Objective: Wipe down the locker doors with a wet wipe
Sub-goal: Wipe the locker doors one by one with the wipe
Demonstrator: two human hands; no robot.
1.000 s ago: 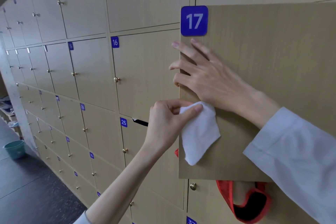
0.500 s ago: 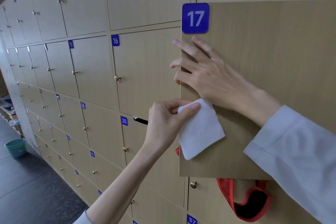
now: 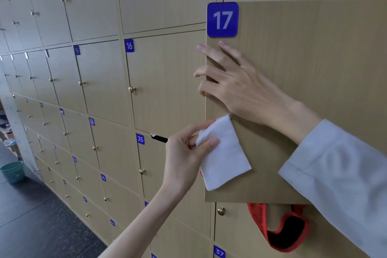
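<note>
Locker door 17 (image 3: 314, 73), light wood with a blue number plate, stands swung open toward me at the right. My right hand (image 3: 236, 86) lies on its face with fingers spread, and their tips curl over the door's left edge. My left hand (image 3: 188, 153) pinches a folded white wet wipe (image 3: 224, 155) between thumb and fingers. The wipe lies against the lower left part of the open door's face, just below my right hand.
A wall of closed wooden lockers (image 3: 83, 81) with brass knobs runs off to the left. A red and black bag (image 3: 287, 230) hangs out below door 17. A black strip (image 3: 159, 138) pokes from locker 25. A teal bucket (image 3: 12, 172) stands on the dark floor.
My left hand has turned the wipe slightly on the door face, its lower corner swinging right. My right hand stays on the door edge.
</note>
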